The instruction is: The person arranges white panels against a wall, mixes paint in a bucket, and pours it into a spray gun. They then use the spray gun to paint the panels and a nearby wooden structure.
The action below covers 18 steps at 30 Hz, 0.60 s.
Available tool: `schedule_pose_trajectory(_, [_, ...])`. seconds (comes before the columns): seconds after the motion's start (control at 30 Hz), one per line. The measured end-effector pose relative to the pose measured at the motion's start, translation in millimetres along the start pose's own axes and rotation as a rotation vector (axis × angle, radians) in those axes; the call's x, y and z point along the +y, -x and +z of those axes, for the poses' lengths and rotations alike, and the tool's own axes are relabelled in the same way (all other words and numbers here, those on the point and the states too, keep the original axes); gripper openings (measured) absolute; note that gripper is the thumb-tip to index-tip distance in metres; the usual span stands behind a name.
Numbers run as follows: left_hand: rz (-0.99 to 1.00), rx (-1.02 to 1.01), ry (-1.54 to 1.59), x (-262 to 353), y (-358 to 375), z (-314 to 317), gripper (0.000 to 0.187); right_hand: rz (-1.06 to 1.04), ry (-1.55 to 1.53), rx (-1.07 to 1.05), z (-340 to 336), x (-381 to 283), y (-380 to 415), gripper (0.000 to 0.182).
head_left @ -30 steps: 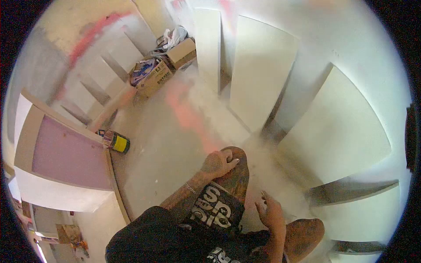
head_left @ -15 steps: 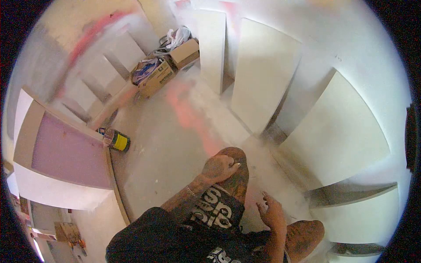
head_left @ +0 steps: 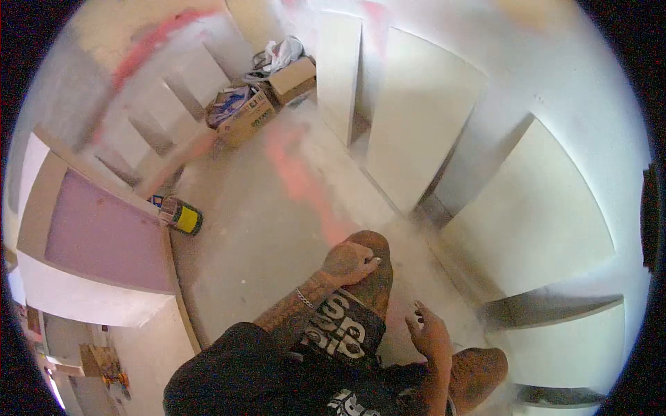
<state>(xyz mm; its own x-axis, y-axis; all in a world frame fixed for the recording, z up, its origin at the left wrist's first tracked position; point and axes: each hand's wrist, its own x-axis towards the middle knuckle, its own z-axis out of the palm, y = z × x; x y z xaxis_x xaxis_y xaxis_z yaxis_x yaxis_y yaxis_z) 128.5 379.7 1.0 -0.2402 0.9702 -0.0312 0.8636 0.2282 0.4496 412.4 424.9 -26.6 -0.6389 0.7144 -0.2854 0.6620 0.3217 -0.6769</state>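
Note:
My left hand (head_left: 350, 263) rests on my bent left knee (head_left: 371, 244), its fingers curled in. A small pale spot shows at the fingertips; whether it is a nail or something held I cannot make out. A chain bracelet (head_left: 304, 298) circles that wrist. My right hand (head_left: 429, 334) hovers between my legs, close to the right knee (head_left: 482, 371). Its fingers are slightly bent and apart, with nothing visible in them. Beneath both arms are my dark shorts (head_left: 347, 326) with white lettering.
Pale panels (head_left: 424, 118) lean along the right wall, and more panels (head_left: 173, 104) stand at the back left. A can with a yellow label (head_left: 186, 219) sits on the floor (head_left: 243, 229) beside a purple-faced panel (head_left: 104, 232). Cardboard boxes (head_left: 246, 119) and a white plastic bag (head_left: 281, 55) fill the far corner.
The view has shifted slightly, so the can and left-hand panels sit a little further left. Both hands keep nearly the same place and pose.

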Motion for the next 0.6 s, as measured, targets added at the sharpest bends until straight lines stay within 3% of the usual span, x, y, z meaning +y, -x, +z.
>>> schedule_pose_trajectory(0.07, [0.048,-0.004,-0.015,6,1,1,0.035,-0.03,-0.001,-0.007,-13,-21,1,0.048])
schedule_pose_trajectory(0.17, [-0.061,-0.035,0.006,14,5,-7,0.037,-0.039,-0.038,-0.016,-19,-38,5,0.047])
schedule_pose_trajectory(0.3, [-0.095,0.135,0.095,8,6,-2,0.04,-0.062,0.013,0.035,6,-1,3,0.046])
schedule_pose_trajectory(0.37, [-0.065,0.198,0.087,5,4,2,0.042,-0.01,-0.027,-0.008,-15,-24,5,0.047])
schedule_pose_trajectory(0.47, [-0.045,0.095,0.097,4,3,1,0.041,0.073,-0.067,-0.044,-19,-36,6,0.047])
schedule_pose_trajectory(0.53, [-0.044,-0.116,-0.006,7,3,-4,0.039,0.11,-0.063,-0.022,-14,-28,4,0.048])
schedule_pose_trajectory(0.6, [0.024,-0.092,-0.077,8,5,1,0.04,0.024,0.04,-0.036,-3,-5,-1,0.049])
